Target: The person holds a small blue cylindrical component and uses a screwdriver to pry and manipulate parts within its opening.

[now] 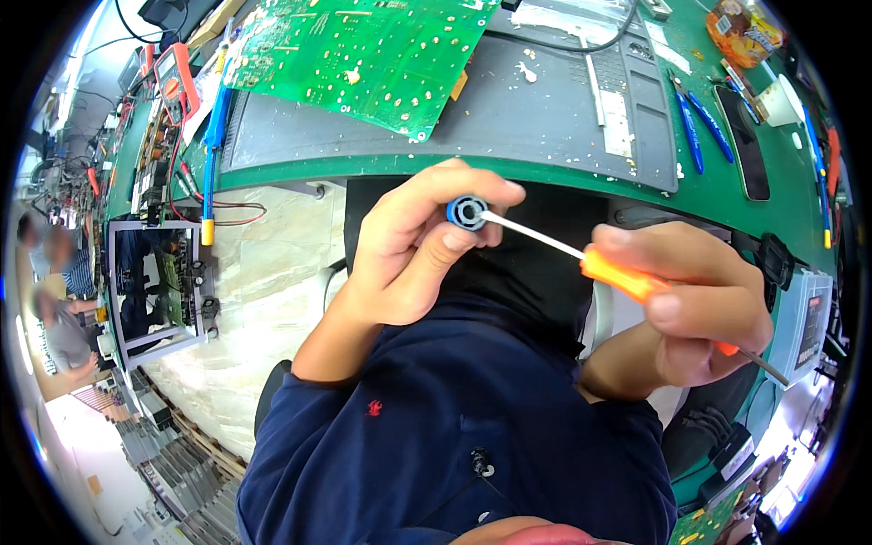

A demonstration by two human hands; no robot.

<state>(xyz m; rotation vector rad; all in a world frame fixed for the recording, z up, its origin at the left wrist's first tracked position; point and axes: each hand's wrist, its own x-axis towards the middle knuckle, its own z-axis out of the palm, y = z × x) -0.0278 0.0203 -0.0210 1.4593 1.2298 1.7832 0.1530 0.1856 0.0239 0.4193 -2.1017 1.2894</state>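
Screwdriver (627,274) sits gripped in the right hand (713,300), tip at the open end of the cylinder (460,213) that the left hand (404,238) pinches before the desk (708,195) — best pressed lightly, left thumb clear.

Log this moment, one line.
left hand: holds blue cylindrical part; right hand: holds orange-handled screwdriver, tip at part's end; bench: green circuit board

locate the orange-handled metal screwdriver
In the head view, right of centre, the orange-handled metal screwdriver is in the right hand, its tip at the blue-and-black round part in the left hand.
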